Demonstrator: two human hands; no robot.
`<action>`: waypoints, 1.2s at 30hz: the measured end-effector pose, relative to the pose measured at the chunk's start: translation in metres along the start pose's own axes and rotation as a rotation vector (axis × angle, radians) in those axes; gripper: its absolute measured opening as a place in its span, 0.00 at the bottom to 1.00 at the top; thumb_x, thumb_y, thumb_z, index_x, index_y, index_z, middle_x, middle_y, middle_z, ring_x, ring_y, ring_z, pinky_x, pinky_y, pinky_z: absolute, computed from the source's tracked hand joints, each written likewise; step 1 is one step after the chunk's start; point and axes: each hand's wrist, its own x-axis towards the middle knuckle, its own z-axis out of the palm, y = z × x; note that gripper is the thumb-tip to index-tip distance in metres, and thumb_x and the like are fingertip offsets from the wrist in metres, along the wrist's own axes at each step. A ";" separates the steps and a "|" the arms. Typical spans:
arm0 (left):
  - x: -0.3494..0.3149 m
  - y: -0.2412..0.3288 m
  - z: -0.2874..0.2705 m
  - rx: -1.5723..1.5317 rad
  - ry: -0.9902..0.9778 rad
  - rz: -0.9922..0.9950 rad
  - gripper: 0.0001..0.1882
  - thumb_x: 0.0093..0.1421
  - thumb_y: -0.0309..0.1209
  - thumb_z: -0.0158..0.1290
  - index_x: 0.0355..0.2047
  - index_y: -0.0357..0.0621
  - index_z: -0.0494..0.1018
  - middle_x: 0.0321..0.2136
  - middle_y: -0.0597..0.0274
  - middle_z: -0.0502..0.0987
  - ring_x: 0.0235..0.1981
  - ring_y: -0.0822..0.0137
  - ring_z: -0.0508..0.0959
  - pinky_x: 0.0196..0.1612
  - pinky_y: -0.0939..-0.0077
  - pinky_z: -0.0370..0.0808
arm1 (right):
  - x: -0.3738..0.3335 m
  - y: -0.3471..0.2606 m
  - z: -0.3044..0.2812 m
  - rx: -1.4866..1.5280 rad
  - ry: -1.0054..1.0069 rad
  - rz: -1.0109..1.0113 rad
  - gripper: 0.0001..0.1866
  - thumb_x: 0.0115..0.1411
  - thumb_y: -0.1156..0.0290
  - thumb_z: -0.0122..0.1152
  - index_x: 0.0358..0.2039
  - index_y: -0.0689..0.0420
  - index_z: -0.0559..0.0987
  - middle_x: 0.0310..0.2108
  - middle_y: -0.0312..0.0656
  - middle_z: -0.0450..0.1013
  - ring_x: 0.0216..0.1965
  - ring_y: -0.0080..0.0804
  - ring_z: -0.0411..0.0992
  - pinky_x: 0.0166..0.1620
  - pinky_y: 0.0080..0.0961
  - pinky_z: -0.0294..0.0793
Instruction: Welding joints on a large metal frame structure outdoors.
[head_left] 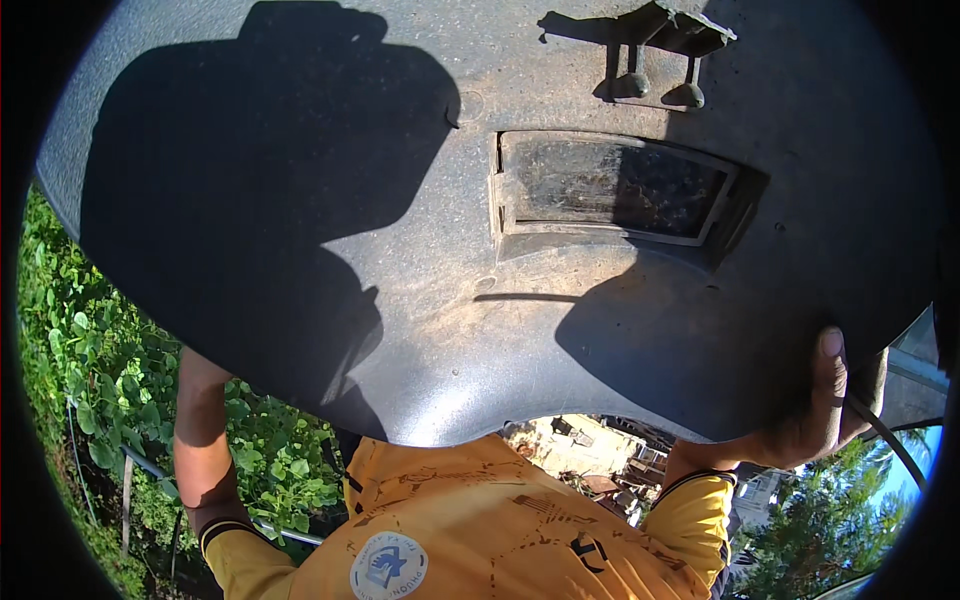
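A large dark grey welding mask (450, 330) fills most of the view, held up in front of me. Its rectangular window (570, 180) of dark, scratched glass sits in a dusty frame right of the middle. Above the window, a small bracket with two rounded pegs (660, 60) sticks out. At the lower right edge my right hand (825, 410) is closed on the mask, thumb on the near face and fingers behind. My left forearm (202, 450) rises to the lower left edge; the left hand is hidden behind the mask.
Leafy green plants (90, 370) grow on the left. Cluttered sunlit ground (590, 455) shows below the mask. Trees (830, 520) stand at the right, and a thin dark rod or cable (890, 440) passes near my right hand. Hard shadows fall across the mask.
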 end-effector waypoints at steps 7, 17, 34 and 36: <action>-0.010 0.004 0.001 -0.001 0.019 0.010 0.12 0.55 0.26 0.51 0.39 0.34 0.71 0.33 0.57 0.76 0.33 0.62 0.77 0.36 0.69 0.73 | -0.003 0.009 -0.004 -0.013 -0.030 -0.063 0.16 0.61 0.72 0.49 0.48 0.66 0.67 0.44 0.59 0.70 0.39 0.47 0.75 0.38 0.37 0.82; -0.009 0.015 0.005 -0.005 0.047 0.019 0.11 0.55 0.25 0.51 0.38 0.33 0.71 0.32 0.56 0.77 0.32 0.63 0.77 0.35 0.71 0.73 | -0.004 0.014 -0.011 -0.027 -0.080 -0.154 0.15 0.61 0.72 0.48 0.46 0.67 0.67 0.44 0.60 0.70 0.39 0.47 0.75 0.38 0.37 0.81; 0.018 0.067 0.006 -0.609 0.077 -0.306 0.04 0.56 0.24 0.49 0.33 0.38 0.69 0.13 0.70 0.65 0.10 0.80 0.62 0.13 0.86 0.58 | -0.004 0.014 -0.022 -0.070 -0.147 -0.273 0.14 0.61 0.73 0.47 0.44 0.68 0.68 0.43 0.60 0.70 0.38 0.48 0.76 0.39 0.38 0.81; 0.011 0.058 0.006 -0.614 0.071 -0.324 0.04 0.56 0.24 0.49 0.33 0.38 0.69 0.13 0.70 0.65 0.10 0.80 0.62 0.13 0.86 0.58 | -0.004 0.013 -0.020 -0.077 -0.132 -0.244 0.14 0.61 0.72 0.47 0.45 0.68 0.68 0.43 0.60 0.70 0.38 0.48 0.76 0.38 0.38 0.81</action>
